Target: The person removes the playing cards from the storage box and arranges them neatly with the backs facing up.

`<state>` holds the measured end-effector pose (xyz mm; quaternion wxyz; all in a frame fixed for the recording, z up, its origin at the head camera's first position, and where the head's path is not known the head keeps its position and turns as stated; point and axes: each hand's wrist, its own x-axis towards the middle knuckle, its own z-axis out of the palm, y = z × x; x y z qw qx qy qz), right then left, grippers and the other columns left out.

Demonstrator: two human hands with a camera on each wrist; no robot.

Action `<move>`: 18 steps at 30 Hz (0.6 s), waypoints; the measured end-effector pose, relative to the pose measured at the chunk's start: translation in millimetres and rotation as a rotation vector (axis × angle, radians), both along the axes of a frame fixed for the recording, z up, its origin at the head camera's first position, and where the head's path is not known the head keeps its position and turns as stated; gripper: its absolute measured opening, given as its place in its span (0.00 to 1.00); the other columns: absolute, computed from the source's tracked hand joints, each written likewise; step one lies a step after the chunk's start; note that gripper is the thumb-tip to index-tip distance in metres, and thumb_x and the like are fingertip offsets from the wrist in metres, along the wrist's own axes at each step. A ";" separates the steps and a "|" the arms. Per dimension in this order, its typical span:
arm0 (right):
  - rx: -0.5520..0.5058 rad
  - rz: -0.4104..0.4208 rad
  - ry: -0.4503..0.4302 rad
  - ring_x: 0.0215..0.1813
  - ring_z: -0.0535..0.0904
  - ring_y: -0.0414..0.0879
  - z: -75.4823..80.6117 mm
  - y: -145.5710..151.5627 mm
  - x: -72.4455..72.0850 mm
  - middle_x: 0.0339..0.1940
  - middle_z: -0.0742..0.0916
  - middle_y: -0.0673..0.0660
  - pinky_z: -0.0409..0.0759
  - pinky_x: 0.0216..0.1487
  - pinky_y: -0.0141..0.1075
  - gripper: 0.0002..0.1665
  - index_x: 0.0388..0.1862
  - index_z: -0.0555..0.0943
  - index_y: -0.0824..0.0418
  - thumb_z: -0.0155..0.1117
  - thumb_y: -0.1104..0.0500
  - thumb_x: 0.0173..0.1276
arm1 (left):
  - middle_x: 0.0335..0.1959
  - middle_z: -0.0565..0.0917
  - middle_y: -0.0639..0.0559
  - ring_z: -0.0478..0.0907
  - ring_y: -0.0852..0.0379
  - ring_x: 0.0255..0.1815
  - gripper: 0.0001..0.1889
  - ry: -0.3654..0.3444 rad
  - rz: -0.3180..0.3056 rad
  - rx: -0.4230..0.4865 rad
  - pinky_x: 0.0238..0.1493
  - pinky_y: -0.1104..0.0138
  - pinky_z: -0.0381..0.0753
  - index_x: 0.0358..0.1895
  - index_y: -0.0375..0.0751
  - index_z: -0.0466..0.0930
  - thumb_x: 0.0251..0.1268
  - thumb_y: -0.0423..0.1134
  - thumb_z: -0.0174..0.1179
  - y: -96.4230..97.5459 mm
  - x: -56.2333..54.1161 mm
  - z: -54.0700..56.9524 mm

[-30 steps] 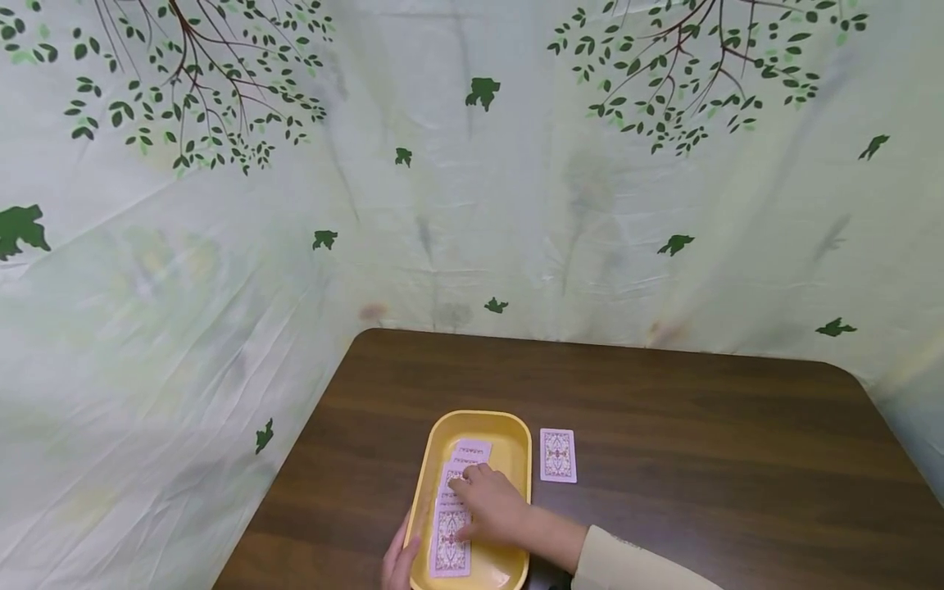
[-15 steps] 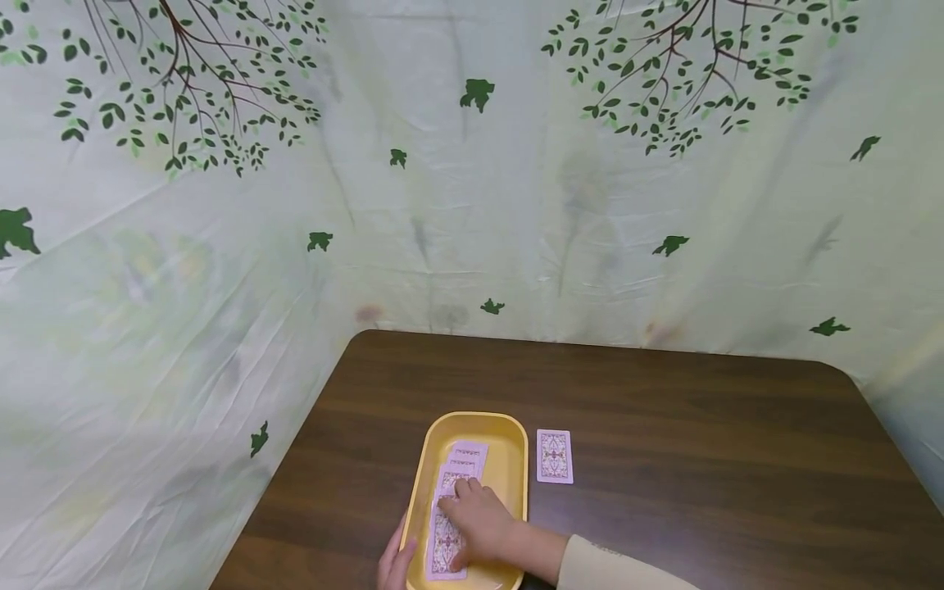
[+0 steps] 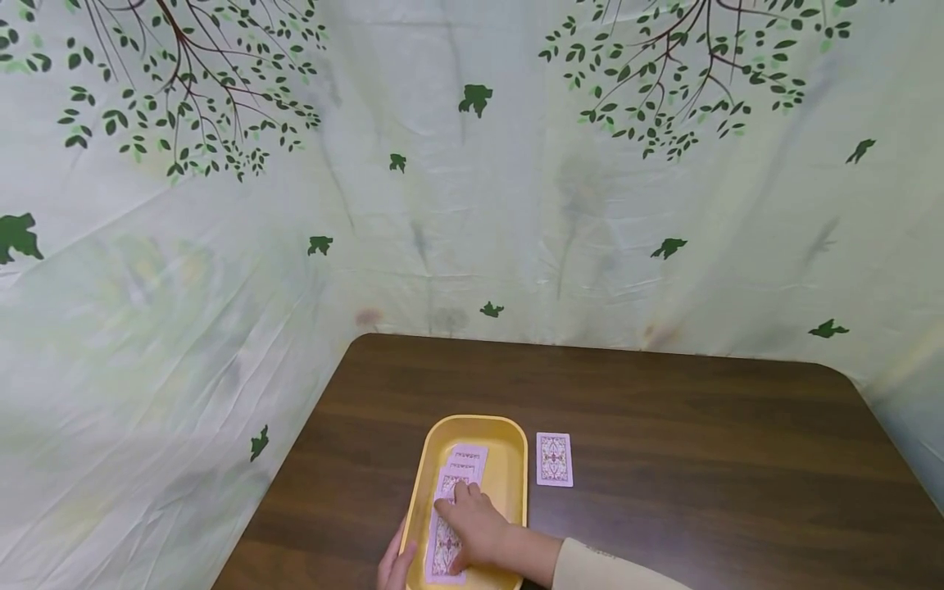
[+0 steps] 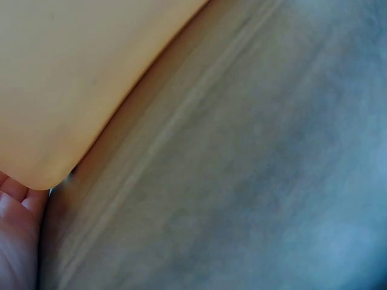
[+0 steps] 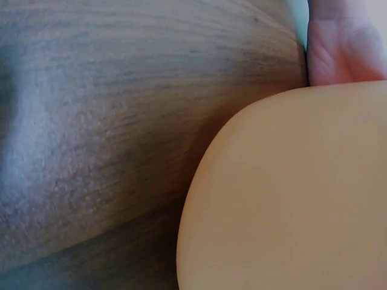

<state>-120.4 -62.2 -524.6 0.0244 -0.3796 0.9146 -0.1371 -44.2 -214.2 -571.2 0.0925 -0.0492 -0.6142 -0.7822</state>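
In the head view, a yellow tray (image 3: 514, 459) lies at the table's near side. Several playing cards (image 3: 446, 545), backs up in a purple pattern, overlap in a column inside it. My left hand (image 3: 397, 561) holds the tray's left edge, with part of the hand below the frame. Fingers spread, my right hand (image 3: 478, 526) reaches over the right rim and touches the lower cards, covering parts of them. In the left wrist view my left hand (image 4: 18, 235) is against the tray (image 4: 66, 103). The right wrist view shows the tray (image 5: 290, 193) but no cards.
A single playing card (image 3: 555, 459), back up, lies on the brown wooden table (image 3: 693, 451) to the right of the tray. Pale cloth (image 3: 516, 197) printed with branches and green leaves hangs behind and left of the table.
My right hand has moved slightly down and left over the cards, its thumb now nearer the lowest card's bottom end. The left hand stays at the tray's edge.
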 end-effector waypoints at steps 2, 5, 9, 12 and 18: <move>0.000 -0.009 -0.014 0.36 0.63 0.45 -0.4 -0.3 -1.3 0.35 0.71 0.54 0.66 0.34 0.31 0.49 0.51 0.76 0.55 0.81 0.43 0.22 | 0.46 0.77 0.72 0.76 0.66 0.43 0.25 -0.018 0.016 -0.020 0.43 0.74 0.74 0.52 0.75 0.72 0.70 0.32 0.42 0.3 -0.3 -0.4; 0.000 -0.016 -0.017 0.35 0.63 0.44 -1.0 -1.3 -2.3 0.34 0.71 0.53 0.65 0.33 0.31 0.50 0.52 0.76 0.54 0.81 0.44 0.22 | 0.46 0.78 0.66 0.77 0.65 0.42 0.24 -0.054 0.049 -0.041 0.42 0.74 0.75 0.51 0.77 0.72 0.69 0.33 0.44 0.3 -0.3 -1.8; -0.003 -0.029 -0.015 0.35 0.63 0.45 -0.5 -2.0 -1.8 0.35 0.71 0.54 0.65 0.34 0.31 0.50 0.52 0.76 0.54 0.81 0.45 0.22 | 0.46 0.78 0.66 0.77 0.65 0.42 0.24 -0.055 0.061 -0.053 0.42 0.74 0.75 0.51 0.77 0.72 0.69 0.34 0.44 0.2 -0.4 -3.2; -0.014 -0.038 -0.019 0.36 0.63 0.45 0.6 -1.6 -1.0 0.35 0.71 0.54 0.66 0.35 0.32 0.50 0.53 0.76 0.54 0.81 0.45 0.22 | 0.46 0.76 0.72 0.76 0.66 0.42 0.24 -0.030 0.051 -0.052 0.42 0.74 0.75 0.52 0.75 0.72 0.69 0.33 0.43 0.2 -0.6 -3.6; -0.028 -0.049 -0.010 0.37 0.62 0.45 1.5 -1.9 0.9 0.35 0.71 0.54 0.66 0.36 0.32 0.52 0.54 0.75 0.54 0.81 0.46 0.21 | 0.46 0.76 0.71 0.76 0.66 0.42 0.24 -0.030 0.059 -0.067 0.42 0.74 0.75 0.52 0.75 0.72 0.69 0.33 0.43 -0.1 -0.7 -3.2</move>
